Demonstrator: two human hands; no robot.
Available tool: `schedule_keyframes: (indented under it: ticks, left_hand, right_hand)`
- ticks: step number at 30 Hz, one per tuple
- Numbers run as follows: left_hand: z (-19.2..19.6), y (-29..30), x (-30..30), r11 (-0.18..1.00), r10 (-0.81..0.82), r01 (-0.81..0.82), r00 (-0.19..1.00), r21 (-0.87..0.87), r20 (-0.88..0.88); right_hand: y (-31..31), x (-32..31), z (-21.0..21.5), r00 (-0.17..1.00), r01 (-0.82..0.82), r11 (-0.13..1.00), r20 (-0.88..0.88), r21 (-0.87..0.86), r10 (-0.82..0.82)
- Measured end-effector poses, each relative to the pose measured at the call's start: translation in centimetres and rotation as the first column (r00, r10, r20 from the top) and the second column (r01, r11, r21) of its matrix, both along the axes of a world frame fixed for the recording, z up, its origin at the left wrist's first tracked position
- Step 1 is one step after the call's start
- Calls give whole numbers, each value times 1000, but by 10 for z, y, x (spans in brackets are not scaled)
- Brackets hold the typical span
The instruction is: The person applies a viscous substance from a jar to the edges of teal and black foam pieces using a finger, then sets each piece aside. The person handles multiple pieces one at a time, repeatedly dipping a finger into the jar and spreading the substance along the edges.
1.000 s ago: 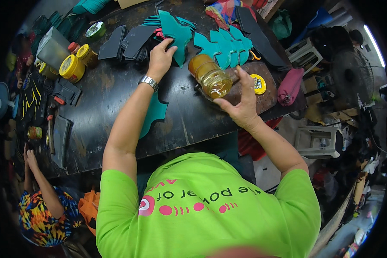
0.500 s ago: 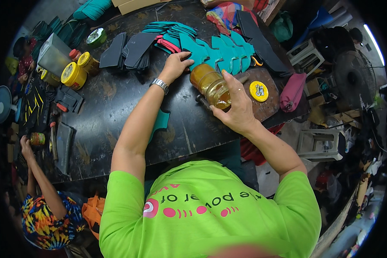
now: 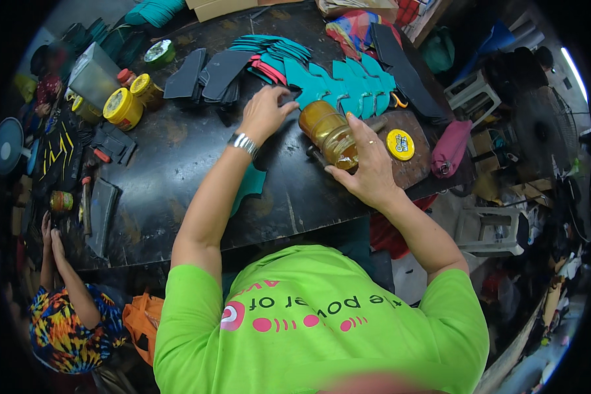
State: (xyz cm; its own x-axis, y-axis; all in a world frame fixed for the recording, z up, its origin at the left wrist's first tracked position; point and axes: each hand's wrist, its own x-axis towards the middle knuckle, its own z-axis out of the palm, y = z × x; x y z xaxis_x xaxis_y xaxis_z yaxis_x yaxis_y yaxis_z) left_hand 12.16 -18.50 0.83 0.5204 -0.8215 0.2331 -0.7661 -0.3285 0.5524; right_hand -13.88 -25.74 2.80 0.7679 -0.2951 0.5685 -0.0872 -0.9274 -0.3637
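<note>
My right hand [image 3: 373,161] is wrapped round a clear jar [image 3: 322,131] of amber liquid, which leans over with its mouth toward me. My left hand [image 3: 266,113] has its fingers apart and curved, holding nothing that I can see, just left of a fanned row of teal cut pieces [image 3: 338,82]. A single teal piece [image 3: 251,187] lies partly beneath my left forearm. On a worn brown board [image 3: 414,172] beside the jar rests a yellow round lid [image 3: 400,144].
Stacks of black cut pieces [image 3: 220,75] and a teal stack [image 3: 269,44] lie toward the back. Yellow tubs [image 3: 123,110] stand at the left, a pink pouch [image 3: 450,150] at the right table edge. Another person's hands [image 3: 54,240] are near a small jar [image 3: 62,201].
My left hand has drawn back slightly from the teal pieces. My right hand keeps its grip on the tilted jar. At the left, the other person has let go of the small jar.
</note>
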Motion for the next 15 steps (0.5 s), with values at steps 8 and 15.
schedule_keyframes:
  ticks: [8,15]
  left_hand:
    - [13,168,-38,998,52,-53,998,33,26]
    - [-7,210,-68,989,131,-130,991,76,-8]
  right_hand:
    - [0,-1,9,997,-72,997,-37,-22,71]
    - [7,-1,24,986,-100,990,-140,-101,86]
